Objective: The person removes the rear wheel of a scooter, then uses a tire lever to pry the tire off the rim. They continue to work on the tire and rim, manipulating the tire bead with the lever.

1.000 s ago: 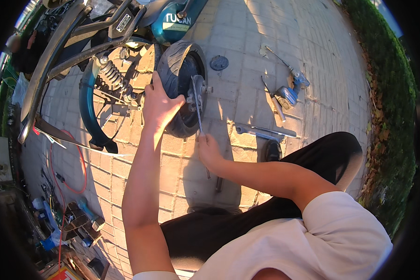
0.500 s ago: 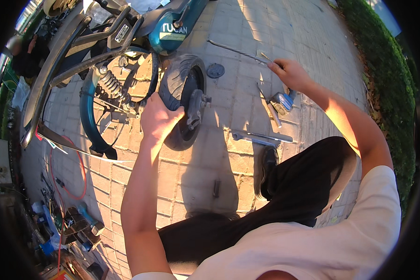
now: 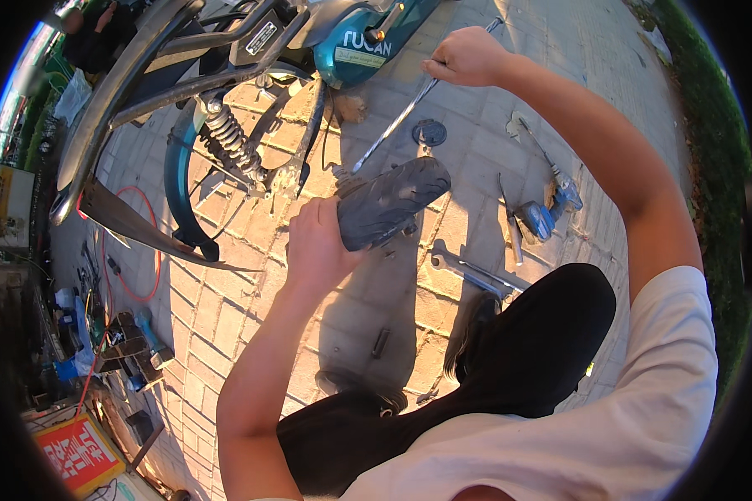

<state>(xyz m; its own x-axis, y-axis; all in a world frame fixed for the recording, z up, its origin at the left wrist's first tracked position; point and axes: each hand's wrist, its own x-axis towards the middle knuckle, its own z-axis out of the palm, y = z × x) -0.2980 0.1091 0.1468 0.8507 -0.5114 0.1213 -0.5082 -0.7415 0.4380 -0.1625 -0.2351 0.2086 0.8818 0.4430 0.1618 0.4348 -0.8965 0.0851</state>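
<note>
My left hand point(image 3: 316, 242) is wrapped round the near left side of a small black-tyred wheel point(image 3: 398, 200), which leans over with its tread facing up. Raised beyond the wheel, my right hand point(image 3: 470, 58) is closed in a fist round a long, shiny metal rod point(image 3: 399, 122). The rod slants down left, its lower end near the pavers just past the tyre. At the upper left stands a teal and black scooter point(image 3: 342, 63), its coil shock absorber point(image 3: 232, 140) and teal rear mudguard point(image 3: 180, 179) exposed. The wheel's hub is mostly hidden.
Right of the wheel, a blue power tool point(image 3: 536, 219) lies on the paving, with spanners point(image 3: 468, 269) nearer my foot. A round dark disc point(image 3: 429, 132) lies beyond the tyre. Left are a red hose point(image 3: 155, 250), a toolbox point(image 3: 125, 338) and another person point(image 3: 100, 37).
The wheel has tipped over to the right, with my left hand still on it. My right hand has swung up and left, turning the rod so its end points down toward the wheel.
</note>
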